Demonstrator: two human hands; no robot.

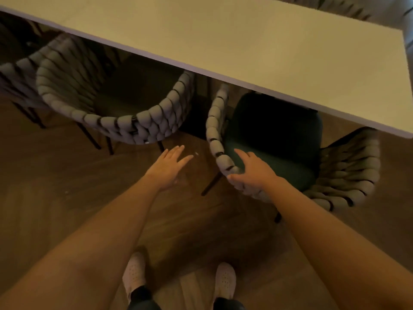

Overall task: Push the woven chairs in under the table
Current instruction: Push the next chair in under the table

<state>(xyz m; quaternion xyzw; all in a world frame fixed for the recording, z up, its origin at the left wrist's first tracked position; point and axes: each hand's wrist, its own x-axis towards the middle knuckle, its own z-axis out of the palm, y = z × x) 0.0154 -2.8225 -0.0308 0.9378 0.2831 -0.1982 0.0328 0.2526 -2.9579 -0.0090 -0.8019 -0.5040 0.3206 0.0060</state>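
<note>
A long pale table [257, 48] runs across the top of the view. Below its near edge stand two grey woven chairs with dark seats. The left woven chair [125, 126] sits partly under the table. The right woven chair [348, 171] is turned at an angle, its dark seat half out from under the table. My right hand [250, 171] is wrapped over the woven backrest rim of the right chair, thumb outside and fingers inside. My left hand [169, 166] hovers flat with fingers apart over the floor between the two chairs, touching nothing.
A third woven chair [15, 79] shows at the far left edge. Another woven chair back [335, 5] is across the table at the top right. Dark wooden floor [67, 186] lies around my two white shoes [224, 280].
</note>
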